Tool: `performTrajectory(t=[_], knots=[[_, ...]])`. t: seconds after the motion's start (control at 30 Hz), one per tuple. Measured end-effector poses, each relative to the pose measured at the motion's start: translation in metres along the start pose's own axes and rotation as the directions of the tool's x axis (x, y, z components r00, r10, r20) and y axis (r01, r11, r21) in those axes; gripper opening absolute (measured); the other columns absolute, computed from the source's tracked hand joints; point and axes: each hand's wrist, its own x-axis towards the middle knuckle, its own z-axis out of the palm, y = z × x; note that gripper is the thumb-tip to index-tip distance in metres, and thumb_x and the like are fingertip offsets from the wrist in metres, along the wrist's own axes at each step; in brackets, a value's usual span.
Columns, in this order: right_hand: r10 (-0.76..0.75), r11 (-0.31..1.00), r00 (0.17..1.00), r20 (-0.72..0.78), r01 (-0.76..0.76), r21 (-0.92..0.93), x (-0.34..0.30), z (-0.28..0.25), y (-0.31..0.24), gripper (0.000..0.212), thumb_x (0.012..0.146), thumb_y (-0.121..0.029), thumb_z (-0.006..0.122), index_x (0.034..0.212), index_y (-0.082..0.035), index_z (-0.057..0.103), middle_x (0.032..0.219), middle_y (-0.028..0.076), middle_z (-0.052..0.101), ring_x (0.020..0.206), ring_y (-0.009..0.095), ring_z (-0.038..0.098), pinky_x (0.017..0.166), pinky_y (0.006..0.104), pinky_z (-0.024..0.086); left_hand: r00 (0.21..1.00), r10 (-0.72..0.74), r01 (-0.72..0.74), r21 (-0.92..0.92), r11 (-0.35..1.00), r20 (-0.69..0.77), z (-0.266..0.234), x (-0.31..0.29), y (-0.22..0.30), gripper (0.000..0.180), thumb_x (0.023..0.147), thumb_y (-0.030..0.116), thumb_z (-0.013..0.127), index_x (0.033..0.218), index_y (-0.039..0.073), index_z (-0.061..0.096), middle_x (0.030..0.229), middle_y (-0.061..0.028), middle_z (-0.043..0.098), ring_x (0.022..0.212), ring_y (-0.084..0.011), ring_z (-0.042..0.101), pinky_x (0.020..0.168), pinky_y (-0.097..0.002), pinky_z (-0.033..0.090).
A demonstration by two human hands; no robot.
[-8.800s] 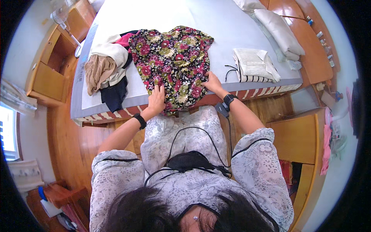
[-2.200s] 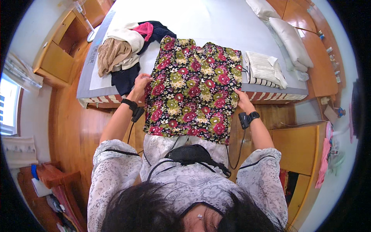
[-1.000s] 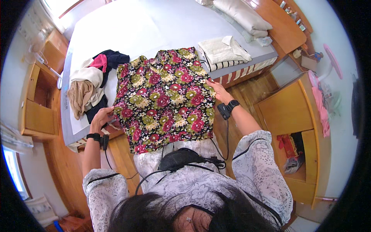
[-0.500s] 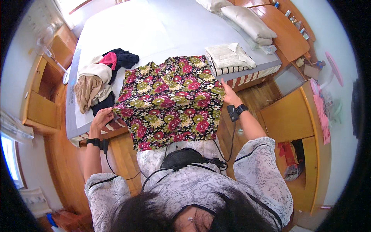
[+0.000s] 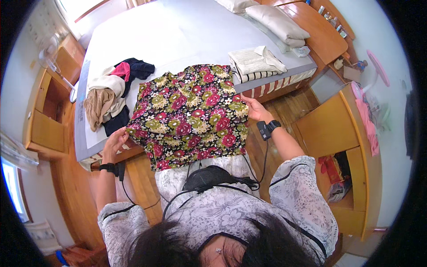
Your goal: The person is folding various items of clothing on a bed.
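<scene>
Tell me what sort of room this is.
Most likely a bedroom: there's a wide bed, pillows lie along its right side by a wooden headboard, and a heap of clothes lies near its front left corner.

Single head view, left fisheye, facing steeply down past the wearer's hair (image 5: 155, 244). Left hand (image 5: 116, 139) and right hand (image 5: 257, 109) at near range; bed (image 5: 178, 40) farther off, toward top. Edges bend, corners black.
</scene>
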Motion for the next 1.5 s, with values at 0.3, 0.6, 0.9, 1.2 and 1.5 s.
performTrajectory(t=[0.3,0.6,0.9,1.2,1.5], knots=[[0.009,0.998,0.998,-0.059,-0.013,-0.068,0.009,-0.018,-0.003,0.024,0.082,-0.009,0.066,0.104,-0.003,0.060,0.100,0.008,0.065,0.091,0.019,0.062,0.087,0.0338,0.050,0.970,-0.213,0.241,0.379,0.894,-0.114,0.033,-0.030,0.013,0.016,0.089,0.024,0.056,0.083,0.009,0.058,0.065,0.0035,0.053,0.054,-0.0083,0.046,0.053,-0.0201,0.039],[-0.113,0.966,0.990,-0.091,0.087,-0.244,-0.002,-0.020,-0.021,0.023,0.085,-0.015,0.065,0.104,-0.003,0.061,0.101,0.006,0.065,0.089,0.016,0.063,0.081,0.0316,0.052,0.997,-0.065,0.078,0.403,0.912,-0.047,0.026,-0.030,0.008,0.024,0.085,0.036,0.060,0.081,0.014,0.056,0.062,0.0040,0.052,0.048,-0.0079,0.044,0.040,-0.0246,0.039],[-0.555,0.627,0.831,0.022,0.435,-0.646,0.028,0.000,-0.067,0.023,0.082,-0.019,0.070,0.076,-0.011,0.049,0.077,0.000,0.057,0.070,0.012,0.059,0.064,0.0282,0.053,0.928,0.371,-0.372,-0.150,0.916,-0.034,0.025,-0.016,0.058,0.010,0.087,0.008,0.060,0.096,0.004,0.057,0.088,-0.0030,0.062,0.077,-0.0119,0.058,0.069,-0.0263,0.051],[-0.188,0.895,0.969,-0.159,0.102,-0.434,-0.006,0.056,-0.112,0.025,0.082,-0.018,0.069,0.096,-0.001,0.059,0.085,0.011,0.066,0.075,0.021,0.066,0.068,0.0318,0.056,0.995,0.100,-0.100,0.123,0.987,0.007,0.070,-0.053,0.072,0.017,0.090,0.011,0.056,0.098,-0.004,0.055,0.094,-0.0100,0.063,0.072,-0.0168,0.062,0.068,-0.0293,0.055],[0.136,0.824,0.922,-0.362,-0.308,-0.475,-0.039,-0.052,-0.028,0.024,0.085,-0.020,0.065,0.095,0.002,0.063,0.095,0.012,0.067,0.081,0.019,0.066,0.070,0.0354,0.056,0.953,-0.203,0.225,0.074,0.972,-0.225,0.053,-0.082,-0.015,0.006,0.086,0.010,0.063,0.085,0.006,0.058,0.077,-0.0006,0.059,0.061,-0.0081,0.051,0.049,-0.0214,0.042]])
